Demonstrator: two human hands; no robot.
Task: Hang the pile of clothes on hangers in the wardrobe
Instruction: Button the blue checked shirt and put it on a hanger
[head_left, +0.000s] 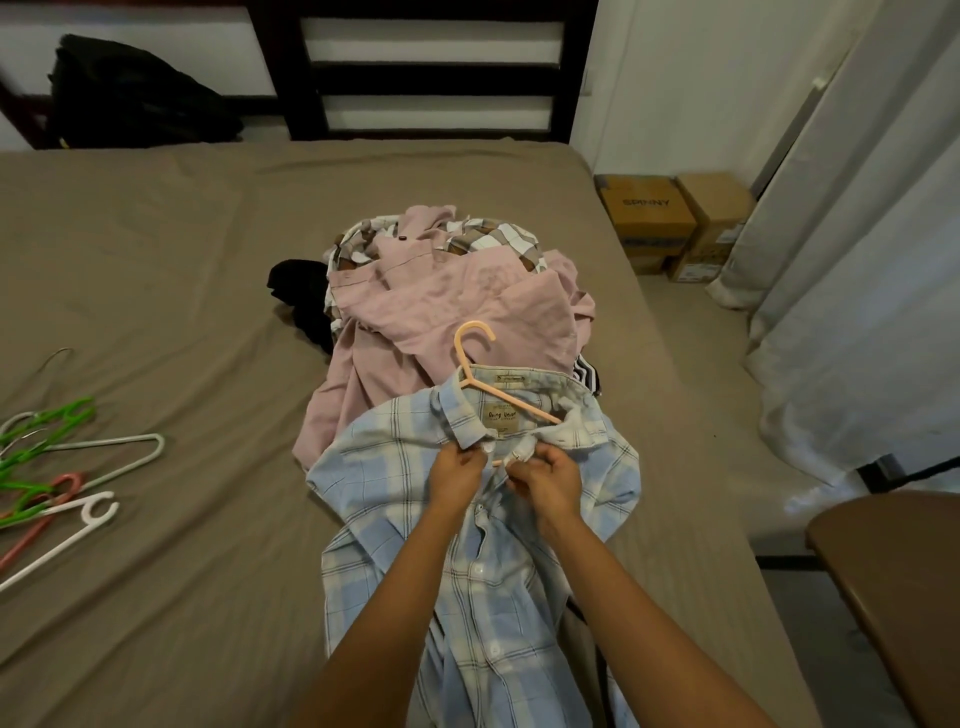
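A light blue plaid shirt (395, 457) lies front-up on the bed (171, 270), with a peach plastic hanger (470, 358) inside its collar and the hook sticking out toward the pile. My left hand (457, 475) pinches the left edge of the shirt's collar opening. My right hand (548, 480) pinches the right edge at the top button. Behind the shirt sits the pile of clothes (447, 291): a pink shirt on top, a brown checked one and a black garment underneath.
Several loose hangers (62, 467), green, white, red and wire, lie at the bed's left edge. A black bag (135, 93) sits by the headboard. Cardboard boxes (670, 218) and a curtain (852, 260) stand right of the bed, a brown tabletop (893, 566) at lower right.
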